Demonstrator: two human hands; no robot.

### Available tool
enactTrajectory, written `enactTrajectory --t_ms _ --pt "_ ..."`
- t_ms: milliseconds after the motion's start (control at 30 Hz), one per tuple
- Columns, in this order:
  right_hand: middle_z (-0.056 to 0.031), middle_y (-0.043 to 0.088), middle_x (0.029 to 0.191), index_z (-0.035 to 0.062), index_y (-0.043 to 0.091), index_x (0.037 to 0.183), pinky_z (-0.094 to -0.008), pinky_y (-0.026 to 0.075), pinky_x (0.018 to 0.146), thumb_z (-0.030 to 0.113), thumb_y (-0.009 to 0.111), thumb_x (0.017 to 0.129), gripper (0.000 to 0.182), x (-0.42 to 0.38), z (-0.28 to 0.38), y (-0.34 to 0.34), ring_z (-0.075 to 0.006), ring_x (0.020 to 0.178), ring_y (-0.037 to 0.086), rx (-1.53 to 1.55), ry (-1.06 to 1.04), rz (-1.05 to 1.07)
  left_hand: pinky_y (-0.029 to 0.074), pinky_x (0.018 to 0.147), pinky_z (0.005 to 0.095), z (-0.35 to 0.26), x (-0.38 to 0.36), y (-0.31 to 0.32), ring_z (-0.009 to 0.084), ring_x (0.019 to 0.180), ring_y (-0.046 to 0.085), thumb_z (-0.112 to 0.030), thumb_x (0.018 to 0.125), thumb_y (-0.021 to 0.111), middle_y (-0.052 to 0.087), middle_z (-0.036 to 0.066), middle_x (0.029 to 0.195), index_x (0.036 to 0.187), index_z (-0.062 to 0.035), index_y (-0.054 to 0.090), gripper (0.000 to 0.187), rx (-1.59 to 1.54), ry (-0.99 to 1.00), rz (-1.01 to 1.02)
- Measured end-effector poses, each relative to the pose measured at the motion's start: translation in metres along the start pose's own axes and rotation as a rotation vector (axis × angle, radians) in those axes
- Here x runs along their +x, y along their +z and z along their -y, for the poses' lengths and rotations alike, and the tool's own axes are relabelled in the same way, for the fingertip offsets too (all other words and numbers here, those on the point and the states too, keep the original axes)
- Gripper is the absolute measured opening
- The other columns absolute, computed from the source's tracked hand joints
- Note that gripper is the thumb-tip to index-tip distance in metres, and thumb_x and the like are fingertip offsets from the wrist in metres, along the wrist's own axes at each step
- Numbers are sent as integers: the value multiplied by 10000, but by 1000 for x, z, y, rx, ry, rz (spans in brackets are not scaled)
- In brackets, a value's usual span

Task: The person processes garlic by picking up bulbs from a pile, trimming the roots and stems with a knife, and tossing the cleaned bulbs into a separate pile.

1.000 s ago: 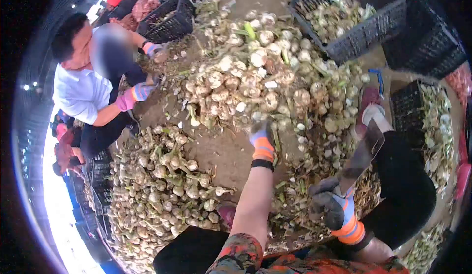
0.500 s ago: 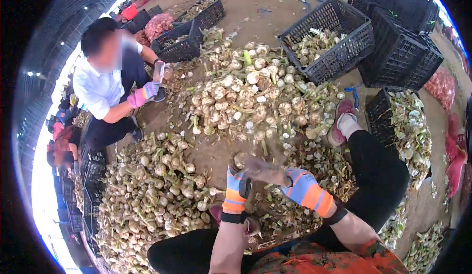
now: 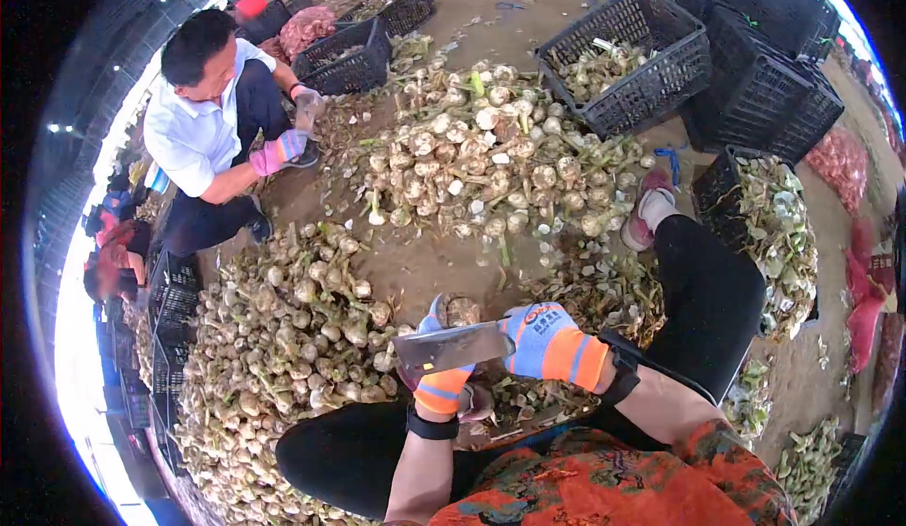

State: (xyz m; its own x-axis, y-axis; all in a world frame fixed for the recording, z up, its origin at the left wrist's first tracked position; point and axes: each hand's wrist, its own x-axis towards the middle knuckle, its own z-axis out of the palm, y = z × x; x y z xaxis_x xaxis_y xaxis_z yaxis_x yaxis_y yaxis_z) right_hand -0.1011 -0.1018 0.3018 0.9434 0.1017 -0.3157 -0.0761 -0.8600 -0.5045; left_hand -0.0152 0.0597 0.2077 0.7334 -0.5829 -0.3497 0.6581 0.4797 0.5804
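My left hand (image 3: 442,375), in a blue and orange glove, is closed around a garlic bulb (image 3: 461,311), whose top shows past the blade. In my right hand (image 3: 547,342), gloved the same way, is a knife with a wide flat blade (image 3: 453,347). The blade points left and lies across the front of my left hand, just below the bulb, hiding part of its fingers. Beyond both hands is a pile of garlic (image 3: 491,158); a second pile of garlic (image 3: 283,337) spreads to the left.
A co-worker in a white shirt (image 3: 193,134) squats at the upper left. Black crates (image 3: 661,83) stand at the upper right, one holding garlic. Another crate (image 3: 722,200) overflows with stalks beside my right leg. Red net bags (image 3: 838,167) lie at the far right.
The knife has turned and come lower, its blade now flat across my left hand. My right hand has shifted up and left. The co-worker's hands have come together, and the view has tilted slightly.
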Motion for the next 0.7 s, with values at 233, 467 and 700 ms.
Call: enactTrajectory --t_ms 233,467,700 --pt "-148 597 868 74 614 866 -410 463 717 349 593 637 359 17 -15 21 -318 817 586 -12 25 2 495 697 365 -1 -8 10 209 765 576 -254 903 420 593 87 859 976 -72 524 222 -343 -85 31" --pt "-173 603 912 79 615 921 -401 470 759 367 585 646 399 33 -44 47 -316 858 588 -47 12 25 488 713 362 -17 -30 39 240 778 592 -254 757 591 601 140 897 953 -24 544 306 962 273 -128" --pt "-137 621 722 -13 604 845 -334 480 605 240 665 653 323 43 -88 60 -224 672 604 757 197 -611 480 712 320 -17 -11 12 239 749 610 -190 588 761 624 136 795 963 40 562 483 1488 742 -326"
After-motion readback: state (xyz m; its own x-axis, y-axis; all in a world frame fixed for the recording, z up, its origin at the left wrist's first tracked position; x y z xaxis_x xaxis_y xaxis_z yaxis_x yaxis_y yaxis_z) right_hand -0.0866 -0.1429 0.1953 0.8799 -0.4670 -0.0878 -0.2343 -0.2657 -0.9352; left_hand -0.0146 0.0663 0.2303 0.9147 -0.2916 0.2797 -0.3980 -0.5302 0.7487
